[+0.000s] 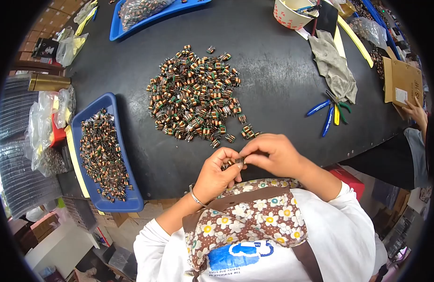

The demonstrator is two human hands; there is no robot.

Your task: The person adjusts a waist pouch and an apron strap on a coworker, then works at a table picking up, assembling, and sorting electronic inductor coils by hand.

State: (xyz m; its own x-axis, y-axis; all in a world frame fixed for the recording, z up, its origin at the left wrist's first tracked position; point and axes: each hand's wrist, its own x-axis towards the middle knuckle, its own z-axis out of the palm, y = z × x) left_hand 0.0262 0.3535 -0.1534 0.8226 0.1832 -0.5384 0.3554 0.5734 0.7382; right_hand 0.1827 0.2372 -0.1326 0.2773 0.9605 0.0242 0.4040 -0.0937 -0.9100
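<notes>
My left hand (218, 173) is closed around a few small copper-wound coils (228, 164), partly hidden by its fingers. Thumb and fingers of my right hand (273, 152) pinch one coil (240, 160) at the left fingertips. Both hands meet over the near edge of the black table, in front of the flowered apron. Just beyond them lies a large heap of the same coils (193, 94), copper and green with dark pins. A few loose coils (248, 132) rest right by my right hand.
At left stands a blue tray (137, 203) full of coils; another blue tray (114, 30) holds a bagged lot at the back. Pliers (336, 104), a grey cloth (333, 66) and a patterned bowl (289, 18) lie to the right. A co-worker's hand (416, 113) touches a cardboard box (402, 82).
</notes>
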